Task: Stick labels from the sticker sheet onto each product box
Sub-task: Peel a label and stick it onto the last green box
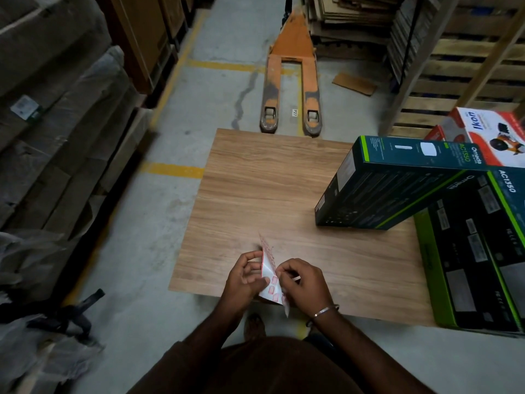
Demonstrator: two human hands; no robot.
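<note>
The left hand (244, 275) grips the sticker sheet (270, 280) at its left edge, above the near edge of the wooden table (264, 189). The right hand (302, 282) pinches the same sheet at its right side. Further right, one dark green Omada box (392, 183) leans tilted on a second Omada box (477, 251) lying flat. Behind them stands a red-and-white box (494, 132).
</note>
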